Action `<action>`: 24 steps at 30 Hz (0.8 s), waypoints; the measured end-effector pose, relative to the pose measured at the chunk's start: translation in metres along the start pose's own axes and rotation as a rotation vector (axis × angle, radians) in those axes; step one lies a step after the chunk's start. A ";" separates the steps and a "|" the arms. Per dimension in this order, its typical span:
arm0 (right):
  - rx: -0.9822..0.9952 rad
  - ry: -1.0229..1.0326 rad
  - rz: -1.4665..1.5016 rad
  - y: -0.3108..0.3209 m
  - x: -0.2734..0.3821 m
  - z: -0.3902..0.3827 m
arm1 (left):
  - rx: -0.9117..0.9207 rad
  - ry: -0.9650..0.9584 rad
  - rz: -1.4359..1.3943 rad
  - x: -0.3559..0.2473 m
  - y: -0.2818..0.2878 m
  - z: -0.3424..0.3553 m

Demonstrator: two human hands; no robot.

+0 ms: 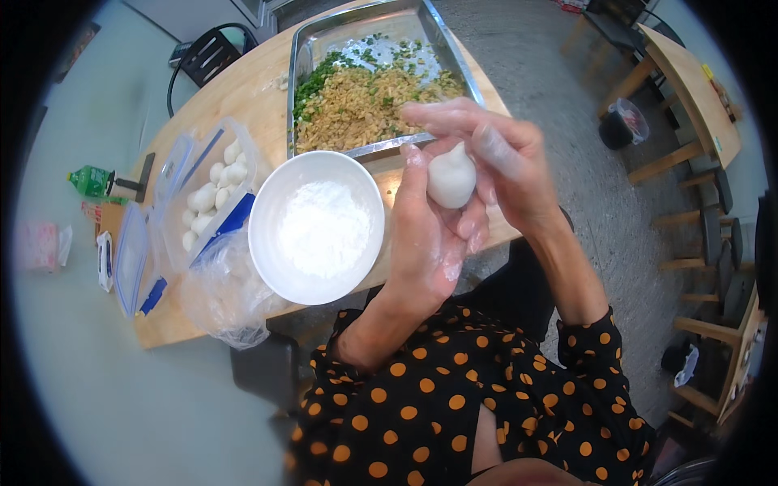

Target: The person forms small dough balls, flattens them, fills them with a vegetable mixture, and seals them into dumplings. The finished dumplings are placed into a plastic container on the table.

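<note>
A smooth white dough ball (451, 180) with a small pinched peak on top rests in my left hand (417, 235). The thumb lies along one side of the ball, and the other fingers curl under and around it. My right hand (523, 166) is just right of the dough and behind it, fingers stretched leftward past its top and thumb raised. Whether the right palm touches the dough is hard to tell. Flour dusts both hands. Left of them stands a white bowl (263, 243) of white flour (324, 229).
A metal tray (474, 85) of brownish crumbly filling (356, 105) and chopped greens (312, 85) lies beyond my hands. At left are a plastic container (243, 138) of white dough balls (207, 196), its lid (131, 255), a crumpled plastic bag (227, 292) and a green bottle (91, 181).
</note>
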State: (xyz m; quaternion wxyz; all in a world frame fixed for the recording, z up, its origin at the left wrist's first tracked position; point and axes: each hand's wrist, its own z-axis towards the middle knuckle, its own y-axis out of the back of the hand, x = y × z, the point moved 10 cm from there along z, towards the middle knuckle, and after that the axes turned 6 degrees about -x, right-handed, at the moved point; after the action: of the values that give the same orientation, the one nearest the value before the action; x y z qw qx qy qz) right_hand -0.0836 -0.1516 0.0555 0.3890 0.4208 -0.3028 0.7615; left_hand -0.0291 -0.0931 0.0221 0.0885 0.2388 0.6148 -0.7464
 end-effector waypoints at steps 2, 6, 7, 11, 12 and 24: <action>-0.147 0.001 -0.003 0.010 0.002 -0.003 | -0.222 -0.050 0.076 -0.008 0.011 -0.002; -0.165 0.003 -0.065 0.006 0.023 -0.026 | -0.346 -0.227 0.233 -0.005 -0.008 -0.015; -0.167 -0.011 -0.049 0.005 0.023 -0.029 | -0.350 -0.251 0.252 -0.005 -0.011 -0.017; -0.082 0.047 -0.009 -0.011 0.033 -0.030 | -0.395 -0.301 0.353 -0.009 -0.015 -0.037; -0.047 0.099 -0.013 -0.016 0.038 -0.030 | -0.371 -0.330 0.363 -0.011 -0.019 -0.040; 0.192 -0.029 0.133 -0.051 0.028 -0.003 | -0.315 -0.274 0.185 -0.032 -0.026 -0.044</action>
State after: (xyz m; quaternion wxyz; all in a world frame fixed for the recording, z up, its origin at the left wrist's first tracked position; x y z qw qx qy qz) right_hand -0.0511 -0.1133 0.0859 0.2910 0.4461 -0.2616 0.8049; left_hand -0.0015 -0.0504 0.0539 0.2753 0.1737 0.6815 -0.6555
